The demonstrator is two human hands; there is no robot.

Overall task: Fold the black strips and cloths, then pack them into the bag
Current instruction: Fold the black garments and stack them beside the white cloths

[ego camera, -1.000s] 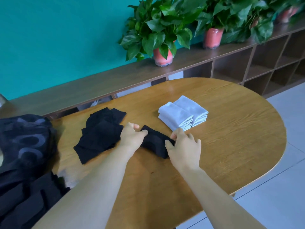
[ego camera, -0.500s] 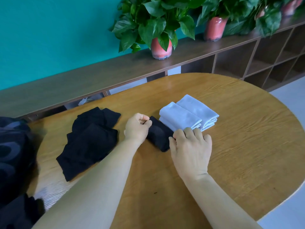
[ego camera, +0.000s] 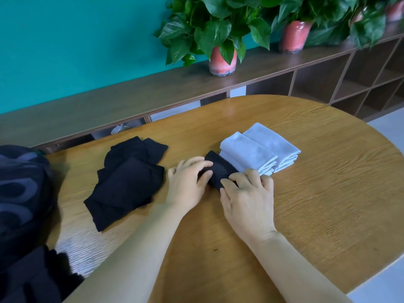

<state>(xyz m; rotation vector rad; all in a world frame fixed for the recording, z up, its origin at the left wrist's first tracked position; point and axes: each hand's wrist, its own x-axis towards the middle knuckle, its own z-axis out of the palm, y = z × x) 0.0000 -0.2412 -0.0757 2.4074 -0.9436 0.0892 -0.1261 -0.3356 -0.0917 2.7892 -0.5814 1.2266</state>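
Observation:
A small folded black strip [ego camera: 219, 168] lies on the wooden table [ego camera: 328, 193], pushed up against two folded white cloths [ego camera: 260, 149]. My left hand [ego camera: 188, 182] grips its left end, thumb and fingers curled over the fabric. My right hand [ego camera: 249, 195] holds its near right end with bent fingertips on top. A loose heap of black strips [ego camera: 126, 180] lies to the left of my left hand. The dark patterned bag [ego camera: 21, 204] sits at the table's left edge, partly out of view.
Behind the table runs a low wooden shelf unit [ego camera: 306, 79] with potted plants [ego camera: 220, 33] on top, against a teal wall. The table's rounded edge curves along the right, with pale floor [ego camera: 382, 287] beyond.
My left hand has opened from a fist beside the strip and now reaches over its left end. My right hand stays on the near end. The view shifted slightly.

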